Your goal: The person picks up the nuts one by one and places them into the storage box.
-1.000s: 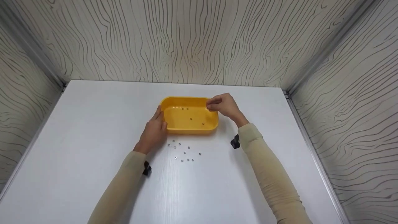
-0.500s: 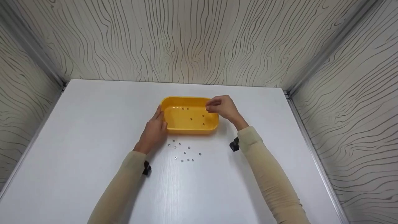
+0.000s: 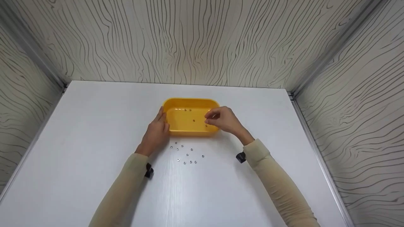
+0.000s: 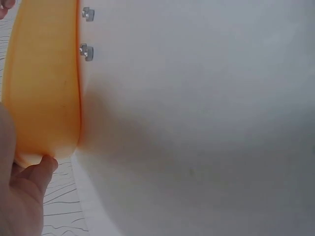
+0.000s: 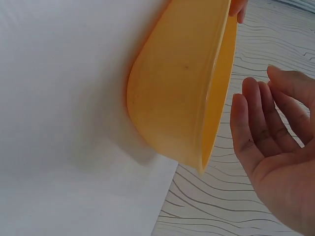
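A yellow plastic bin (image 3: 186, 133) sits on the white table, with several small metal nuts (image 3: 193, 120) on its floor. My left hand (image 3: 155, 130) grips the bin's left end, and the left wrist view shows the thumb against its rim. Over the right end of the bin is my right hand (image 3: 223, 120), its fingers loosely bent. The right wrist view shows that hand (image 5: 280, 132) beside the bin's open side, thumb near the index finger and nothing visible between them.
Several more metal nuts (image 3: 187, 154) lie scattered on the table (image 3: 208, 195) in front of the bin. Two nuts (image 4: 86, 51) show close to the bin's wall in the left wrist view. Wood-patterned panels (image 3: 189, 41) stand behind and at both sides.
A nut appeared on the bin's floor below the right fingertips half a second ago. My right hand has since moved toward me and slightly left, covering that spot. The left hand stays put.
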A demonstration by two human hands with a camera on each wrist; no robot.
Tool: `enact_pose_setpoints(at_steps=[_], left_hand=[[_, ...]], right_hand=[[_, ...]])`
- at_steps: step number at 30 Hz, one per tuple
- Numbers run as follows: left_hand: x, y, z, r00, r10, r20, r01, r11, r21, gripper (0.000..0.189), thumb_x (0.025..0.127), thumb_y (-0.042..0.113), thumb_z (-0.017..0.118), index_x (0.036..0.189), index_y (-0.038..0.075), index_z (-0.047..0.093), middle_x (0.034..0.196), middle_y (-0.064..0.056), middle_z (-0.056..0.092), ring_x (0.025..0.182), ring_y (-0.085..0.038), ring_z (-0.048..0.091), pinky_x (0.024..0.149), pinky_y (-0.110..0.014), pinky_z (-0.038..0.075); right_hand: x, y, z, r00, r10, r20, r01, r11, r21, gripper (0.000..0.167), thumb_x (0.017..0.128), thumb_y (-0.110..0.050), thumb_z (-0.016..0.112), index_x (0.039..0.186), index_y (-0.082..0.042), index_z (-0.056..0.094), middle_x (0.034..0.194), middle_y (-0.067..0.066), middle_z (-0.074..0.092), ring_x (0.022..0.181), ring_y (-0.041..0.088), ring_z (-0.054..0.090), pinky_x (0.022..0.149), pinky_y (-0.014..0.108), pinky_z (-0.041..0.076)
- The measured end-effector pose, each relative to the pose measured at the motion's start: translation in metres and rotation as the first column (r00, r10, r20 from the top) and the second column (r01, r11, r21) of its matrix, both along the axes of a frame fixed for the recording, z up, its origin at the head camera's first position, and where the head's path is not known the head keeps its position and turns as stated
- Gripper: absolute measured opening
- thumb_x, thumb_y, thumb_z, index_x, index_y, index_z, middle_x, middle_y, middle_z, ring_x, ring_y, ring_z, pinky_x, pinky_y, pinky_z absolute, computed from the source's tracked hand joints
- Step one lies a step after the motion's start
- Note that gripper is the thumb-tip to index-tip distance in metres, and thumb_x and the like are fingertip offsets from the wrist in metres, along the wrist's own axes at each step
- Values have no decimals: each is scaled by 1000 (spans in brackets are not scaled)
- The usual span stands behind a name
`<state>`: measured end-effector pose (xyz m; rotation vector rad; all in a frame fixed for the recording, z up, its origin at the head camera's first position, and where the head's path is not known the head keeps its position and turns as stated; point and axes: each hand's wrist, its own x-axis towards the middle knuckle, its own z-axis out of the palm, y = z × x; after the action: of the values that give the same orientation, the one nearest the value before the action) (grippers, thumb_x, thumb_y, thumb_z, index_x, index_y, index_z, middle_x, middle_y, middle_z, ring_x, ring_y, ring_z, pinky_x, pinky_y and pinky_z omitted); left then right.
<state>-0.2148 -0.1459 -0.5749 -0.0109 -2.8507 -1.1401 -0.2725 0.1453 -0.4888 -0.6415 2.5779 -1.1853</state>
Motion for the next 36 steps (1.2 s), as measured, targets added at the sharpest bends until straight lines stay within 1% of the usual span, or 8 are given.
enact_pose_setpoints(at_steps=[7, 14, 18, 22, 26, 29, 33, 36], left_hand=[[0, -1, -1, 1000, 7, 4, -7, 1000, -1, 58, 110, 22, 41, 163, 0, 31, 179, -1, 13, 162, -26, 28, 129, -45, 32], [1, -1, -1, 1000, 7, 2, -7, 1000, -17, 58, 110, 20, 41, 163, 0, 31, 179, -4, 15, 160, -28, 30, 128, -46, 34], [0, 0, 0, 1000, 10, 7, -10, 1000, -7, 58, 110, 21, 41, 164, 3, 31, 179, -2, 14, 161, -26, 30, 128, -45, 34], [-1, 0, 0, 1000, 10, 0, -10, 1000, -3, 58, 110, 21, 41, 164, 3, 32, 179, -2, 14, 161, -25, 30, 129, -45, 33], [-1, 1, 1, 1000, -1, -17, 1, 1000, -16, 57, 110, 20, 42, 163, 0, 33, 179, -4, 15, 160, -27, 31, 127, -45, 35], [0, 1, 1, 1000, -2, -17, 2, 1000, -15, 57, 109, 19, 42, 162, -1, 33, 179, -5, 14, 160, -28, 31, 126, -46, 36], [0, 1, 0, 1000, 8, -2, -8, 1000, -9, 58, 110, 20, 42, 163, 0, 32, 179, -3, 13, 161, -27, 29, 127, -45, 34], [1, 1, 0, 1000, 8, 0, -8, 1000, -12, 58, 110, 21, 41, 163, 1, 32, 179, -1, 13, 161, -26, 29, 128, -45, 34]], right_hand=[[28, 0, 1, 997, 81, -14, -80, 995, 65, 15, 91, -16, 81, 103, -7, 79, 98, 5, 74, 87, 18, 63, 81, 29, 56], [49, 0, -11, 981, 193, -34, -186, 971, 147, 20, 91, -16, 82, 108, -8, 79, 98, 1, 73, 87, 14, 63, 80, 27, 58], [57, 1, -19, 971, 236, -27, -228, 958, 176, 25, 91, -15, 81, 112, -3, 77, 106, 12, 76, 93, 18, 69, 87, 38, 63], [63, 2, -26, 962, 272, -3, -266, 942, 205, 26, 91, -15, 80, 115, -4, 77, 111, 14, 77, 100, 24, 71, 93, 45, 62], [69, 2, -33, 941, 335, -38, -313, 910, 271, 26, 92, -14, 79, 117, -6, 78, 112, 9, 80, 102, 25, 73, 92, 42, 62], [73, 0, -38, 928, 366, -68, -327, 889, 321, 26, 93, -14, 78, 119, -6, 78, 115, 8, 80, 105, 25, 73, 96, 42, 61], [79, -3, -43, 927, 365, -86, -314, 880, 356, 25, 95, -11, 76, 119, -6, 78, 118, 8, 79, 110, 25, 72, 101, 43, 59], [82, -4, -47, 918, 380, -116, -314, 873, 374, 22, 94, -8, 75, 116, -7, 79, 114, 7, 80, 108, 24, 73, 99, 42, 60]])
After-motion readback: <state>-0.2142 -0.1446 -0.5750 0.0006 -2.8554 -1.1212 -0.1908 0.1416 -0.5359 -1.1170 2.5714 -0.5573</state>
